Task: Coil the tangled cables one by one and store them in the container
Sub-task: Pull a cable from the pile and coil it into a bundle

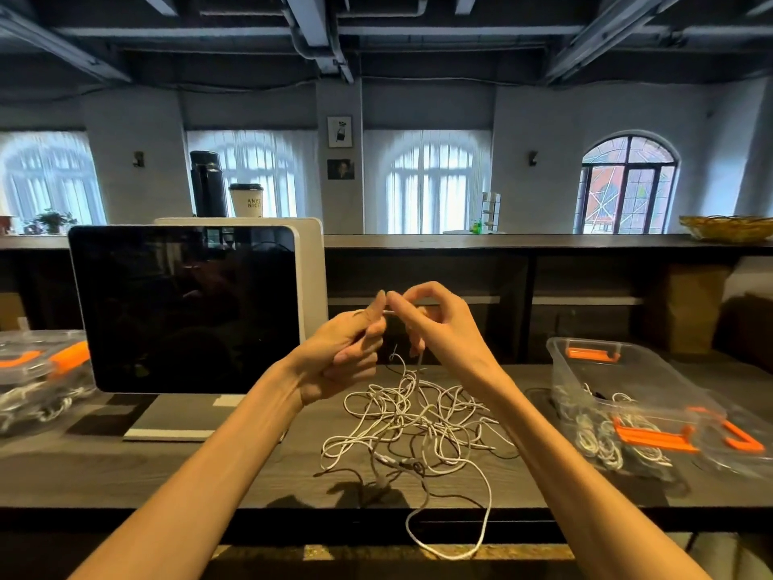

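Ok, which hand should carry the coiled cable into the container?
Probably the right hand: the open clear container with stored coils sits on its side. The left hand would need to cross the tangled cables.

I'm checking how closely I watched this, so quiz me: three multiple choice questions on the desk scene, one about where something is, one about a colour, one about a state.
1. Where is the open clear container that holds coiled cables?
A. right of the tangled cables
B. on the far shelf
C. behind the monitor

2. What colour are the container's latches?
A. blue
B. orange
C. green

3. What are the two hands doing?
A. resting flat on the desk
B. holding a paper cup
C. pinching one white cable above the tangle

Answers: 1 A, it sits on the desk to the right of the tangled cables. 2 B, both latches show orange. 3 C, the left hand and right hand meet on a white cable lifted off the pile.
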Demonstrator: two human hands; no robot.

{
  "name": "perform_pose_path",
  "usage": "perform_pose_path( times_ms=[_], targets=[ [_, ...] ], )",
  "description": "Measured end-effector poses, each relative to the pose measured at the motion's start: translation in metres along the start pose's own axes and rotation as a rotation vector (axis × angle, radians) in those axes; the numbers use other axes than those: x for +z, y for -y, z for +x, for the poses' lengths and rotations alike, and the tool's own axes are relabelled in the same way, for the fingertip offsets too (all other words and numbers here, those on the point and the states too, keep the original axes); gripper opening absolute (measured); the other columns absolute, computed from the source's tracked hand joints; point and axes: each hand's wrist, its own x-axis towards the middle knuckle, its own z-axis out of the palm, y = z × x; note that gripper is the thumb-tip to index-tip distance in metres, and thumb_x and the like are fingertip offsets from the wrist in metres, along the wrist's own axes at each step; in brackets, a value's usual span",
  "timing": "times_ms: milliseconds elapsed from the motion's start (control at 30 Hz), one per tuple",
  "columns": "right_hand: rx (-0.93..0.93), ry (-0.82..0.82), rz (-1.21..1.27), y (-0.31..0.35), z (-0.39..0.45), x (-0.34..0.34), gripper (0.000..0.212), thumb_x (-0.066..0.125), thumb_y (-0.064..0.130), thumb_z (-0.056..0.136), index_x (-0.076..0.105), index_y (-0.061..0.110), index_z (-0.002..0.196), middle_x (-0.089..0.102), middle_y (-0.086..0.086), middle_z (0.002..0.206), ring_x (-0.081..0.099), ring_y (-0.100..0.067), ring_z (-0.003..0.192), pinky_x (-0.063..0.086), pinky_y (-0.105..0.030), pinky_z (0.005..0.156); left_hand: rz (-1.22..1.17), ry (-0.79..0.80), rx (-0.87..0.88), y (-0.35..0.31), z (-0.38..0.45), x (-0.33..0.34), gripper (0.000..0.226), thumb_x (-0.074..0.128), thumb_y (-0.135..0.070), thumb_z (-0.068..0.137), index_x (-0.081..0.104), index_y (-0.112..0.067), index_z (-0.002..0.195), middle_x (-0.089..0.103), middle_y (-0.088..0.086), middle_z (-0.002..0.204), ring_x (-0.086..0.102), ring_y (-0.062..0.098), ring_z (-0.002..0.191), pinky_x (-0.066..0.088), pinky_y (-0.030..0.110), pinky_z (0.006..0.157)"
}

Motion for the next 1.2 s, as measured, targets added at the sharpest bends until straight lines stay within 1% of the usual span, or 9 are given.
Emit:
perform_pose_path(
  times_ms=[167,267,367,500,600,700,800,1000,1200],
  targets=[
    [0.145,0.132,-0.081,-0.028,-0.005,0.005,0.033,0.053,0.034,0.106,0.07,0.014,0.087,0.055,0.004,0.067,0.058,-0.014,0.065,0.06,-0.047,0.07,-0.042,-0.494,0.203,0.014,0.017,-0.006,0.044,0.042,-0.047,0.105,0.051,-0.01,0.081,0.04,-0.001,0.048,0.035,0.007,0.036,0.028,0.016,0.037],
    [0.042,0.01,-0.149,-0.03,-0.01,0.015,0.03,0.054,0.03,0.106,0.069,0.018,0.084,0.058,0.008,0.066,0.053,-0.005,0.061,0.048,-0.028,0.058,0.133,-0.741,0.294,0.023,0.028,-0.002,0.048,0.038,-0.046,0.106,0.06,-0.006,0.092,0.065,0.007,0.066,0.063,0.014,0.054,0.051,0.022,0.053],
    [-0.054,-0.024,-0.226,-0.028,-0.009,0.031,0.027,0.055,0.025,0.105,0.071,0.017,0.085,0.068,0.006,0.074,0.061,-0.011,0.066,0.05,-0.029,0.062,0.013,-0.649,0.312,0.024,0.034,0.008,0.049,0.034,-0.044,0.107,0.061,-0.003,0.111,0.076,0.018,0.097,0.076,0.028,0.089,0.062,0.034,0.079],
    [-0.053,-0.042,-0.309,-0.032,-0.006,0.04,0.025,0.055,0.021,0.104,0.076,0.015,0.093,0.072,0.004,0.082,0.067,-0.009,0.071,0.056,-0.026,0.065,-0.12,-0.428,0.248,0.021,0.036,0.02,0.045,0.043,-0.043,0.104,0.057,-0.003,0.121,0.075,0.02,0.103,0.075,0.031,0.095,0.063,0.034,0.077],
    [-0.057,0.037,-0.402,-0.034,-0.002,0.036,0.027,0.055,0.022,0.103,0.077,0.013,0.089,0.074,-0.001,0.087,0.067,-0.011,0.07,0.059,-0.033,0.067,-0.113,-0.461,0.204,0.023,0.036,0.023,0.034,0.055,-0.036,0.101,0.058,-0.005,0.115,0.075,0.016,0.085,0.076,0.029,0.088,0.063,0.034,0.075],
    [-0.013,0.159,-0.381,-0.032,-0.006,0.03,0.033,0.052,0.03,0.106,0.075,0.014,0.087,0.069,0.0,0.071,0.059,-0.009,0.057,0.049,-0.029,0.058,-0.306,-0.549,0.224,0.017,0.039,0.012,0.025,0.045,-0.033,0.107,0.052,-0.012,0.097,0.063,0.003,0.061,0.072,0.016,0.062,0.059,0.031,0.066],
    [0.095,0.25,-0.269,-0.036,-0.017,0.017,0.041,0.048,0.042,0.107,0.073,0.017,0.085,0.058,0.004,0.064,0.052,-0.008,0.056,0.045,-0.027,0.057,-0.421,-0.605,0.277,0.0,0.045,-0.006,0.029,0.039,-0.031,0.109,0.05,-0.013,0.088,0.04,-0.005,0.053,0.039,0.004,0.04,0.034,0.016,0.04],
    [0.008,0.299,-0.352,-0.037,-0.011,0.003,0.034,0.052,0.047,0.104,0.075,0.03,0.085,0.065,-0.003,0.074,0.052,-0.006,0.062,0.042,-0.027,0.062,0.016,-0.602,0.274,-0.01,0.047,-0.022,0.042,0.053,-0.051,0.099,0.05,-0.018,0.073,0.043,-0.005,0.055,0.035,0.005,0.043,0.027,0.015,0.038],
    [-0.075,0.317,-0.424,-0.026,0.018,-0.005,0.027,0.06,0.044,0.101,0.079,0.029,0.088,0.07,0.014,0.073,0.062,0.0,0.068,0.049,-0.025,0.066,0.626,-0.51,0.151,0.003,0.052,-0.012,0.06,0.045,-0.06,0.098,0.049,-0.014,0.06,0.059,0.004,0.052,0.055,0.017,0.049,0.048,0.026,0.054]
  ],
)
